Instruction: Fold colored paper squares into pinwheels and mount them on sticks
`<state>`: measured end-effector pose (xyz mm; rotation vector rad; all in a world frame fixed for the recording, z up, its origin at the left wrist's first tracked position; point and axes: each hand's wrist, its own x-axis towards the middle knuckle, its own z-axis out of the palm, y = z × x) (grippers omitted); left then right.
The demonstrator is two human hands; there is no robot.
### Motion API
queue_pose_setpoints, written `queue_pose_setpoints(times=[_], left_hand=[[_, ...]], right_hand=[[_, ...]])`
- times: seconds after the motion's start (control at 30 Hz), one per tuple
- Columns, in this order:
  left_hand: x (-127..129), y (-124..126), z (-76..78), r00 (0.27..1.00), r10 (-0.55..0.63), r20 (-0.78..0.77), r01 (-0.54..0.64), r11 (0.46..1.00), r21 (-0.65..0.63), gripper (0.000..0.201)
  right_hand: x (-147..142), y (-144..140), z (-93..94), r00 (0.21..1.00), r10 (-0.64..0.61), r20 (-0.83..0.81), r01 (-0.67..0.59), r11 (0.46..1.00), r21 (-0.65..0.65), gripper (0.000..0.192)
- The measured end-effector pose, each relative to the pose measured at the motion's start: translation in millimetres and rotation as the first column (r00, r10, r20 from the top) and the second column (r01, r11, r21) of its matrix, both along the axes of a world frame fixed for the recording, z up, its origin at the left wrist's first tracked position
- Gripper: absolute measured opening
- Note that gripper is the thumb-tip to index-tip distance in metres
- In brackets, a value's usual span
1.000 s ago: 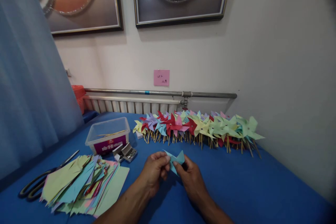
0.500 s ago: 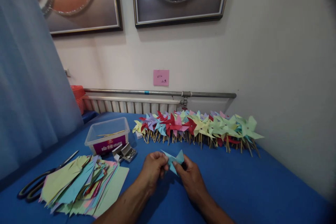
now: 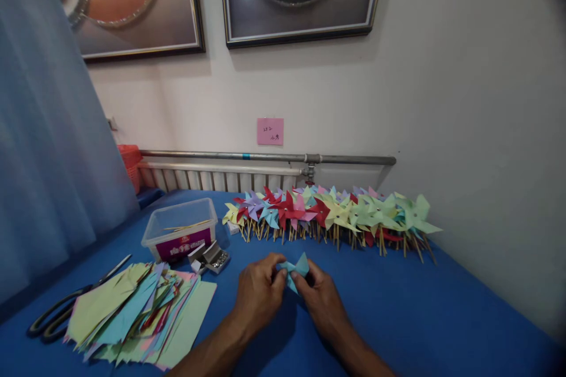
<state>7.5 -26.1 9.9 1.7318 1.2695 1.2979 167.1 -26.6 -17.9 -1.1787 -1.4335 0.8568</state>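
Between my hands, above the blue tabletop, is a light-blue paper pinwheel (image 3: 297, 267) with its blades partly folded inward. My left hand (image 3: 260, 285) pinches its left side between thumb and fingers. On the other side my right hand (image 3: 319, 291) grips it, the thumb pressed near the middle. My fingers hide much of the paper, and no stick shows on it. Left of my hands stand small open boxes of metal pins (image 3: 216, 257). Farther left lies a stack of cut coloured paper (image 3: 132, 312).
Finished pinwheels on sticks (image 3: 327, 212) lie in a long row along the back. A clear plastic tub (image 3: 179, 230) holds a few thin sticks. Black-handled scissors (image 3: 66, 306) rest by the paper stack. A blue curtain (image 3: 53, 129) hangs at the left; a radiator (image 3: 221, 177) runs behind.
My left hand has turned and closed in on the pinwheel's left side, covering a blade that stuck out before. The right hand keeps its hold almost unmoved. The view has shifted slightly.
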Motion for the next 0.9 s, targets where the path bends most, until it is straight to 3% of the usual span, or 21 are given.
queue_pose_setpoints(times=[0.17,0.4,0.5,0.67,0.9], left_hand=[[-2,2,-3.2,0.997,-0.047,-0.064,0.051,0.997,0.063,0.029],[-3,2,-0.4,0.995,-0.090,-0.031,0.091,0.995,0.034,0.028],[-5,2,3.5,1.000,-0.018,-0.014,0.019,0.999,0.051,0.030],[-8,4,6.4,0.967,-0.078,-0.242,0.103,0.991,0.090,0.025],[-18,10,10.9,0.951,0.099,-0.292,-0.046,0.982,0.184,0.025]], right_hand=[[-1,-2,5.0,1.000,0.016,-0.005,-0.016,1.000,-0.004,0.030],[0,0,2.3,1.000,0.011,0.005,-0.011,1.000,-0.023,0.026],[0,1,2.5,1.000,0.003,-0.028,-0.004,0.999,-0.040,0.025],[-1,4,4.6,0.989,0.010,-0.150,-0.022,0.996,-0.083,0.030],[-1,12,-9.2,0.968,0.001,-0.253,-0.046,0.984,-0.174,0.041]])
